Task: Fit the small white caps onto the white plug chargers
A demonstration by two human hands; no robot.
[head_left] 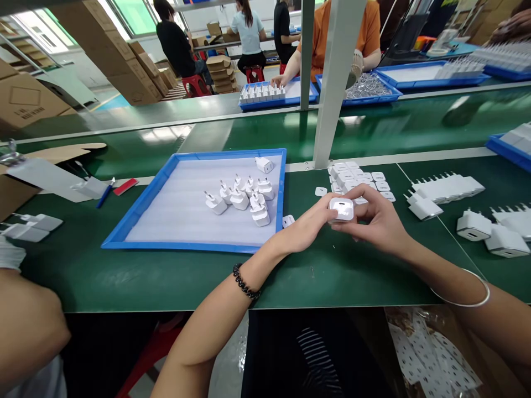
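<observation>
Between my two hands is a white plug charger (pixel 342 209), its port face turned up toward me. My left hand (pixel 305 224) pinches it from the left with the thumb near its top edge. From the right, my right hand (pixel 375 218) grips it with thumb and fingers. Just behind my hands lie several small white square covers (pixel 350 176) in rows. One loose cover (pixel 288 221) rests by the tray's right edge, beside my left wrist. To the left, a blue-rimmed tray (pixel 199 246) holds several white chargers (pixel 238 198), most with pins up.
More chargers (pixel 450 188) stand in rows on the right. At left are a blue pen (pixel 105 193), a red strip (pixel 125 187) and further chargers (pixel 33 225). A white post (pixel 332 94) rises beyond my hands. Neighbouring person's arm (pixel 29 326) enters at left; others sit opposite.
</observation>
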